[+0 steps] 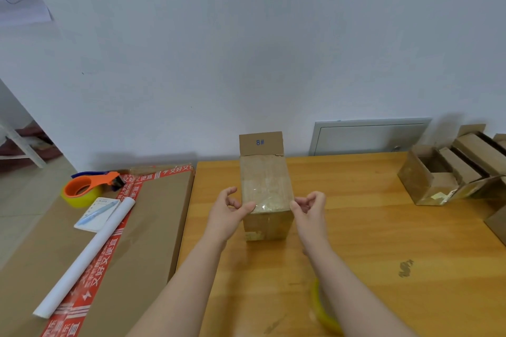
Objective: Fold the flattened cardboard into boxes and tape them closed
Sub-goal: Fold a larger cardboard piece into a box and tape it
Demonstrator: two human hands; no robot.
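Note:
A small brown cardboard box (265,200) stands on the wooden table (383,241). Clear tape runs over its top, and its far flap, marked "8#", stands up. My left hand (228,212) is at the box's near left corner, the thumb pressing on the taped top edge and the other fingers loosely curled off the box. My right hand (309,208) is at the near right corner with a fingertip touching the box's edge and the fingers loosely curled; it holds nothing that I can see. A yellow tape roll (324,309) lies on the table, partly hidden under my right forearm.
At the left, a large flat carton (153,227) with red printed tape carries an orange tape dispenser (87,186), a white paper roll (90,254) and a notepad with a pen (97,213). Several folded boxes (451,169) stand at the table's far right. The wall runs close behind.

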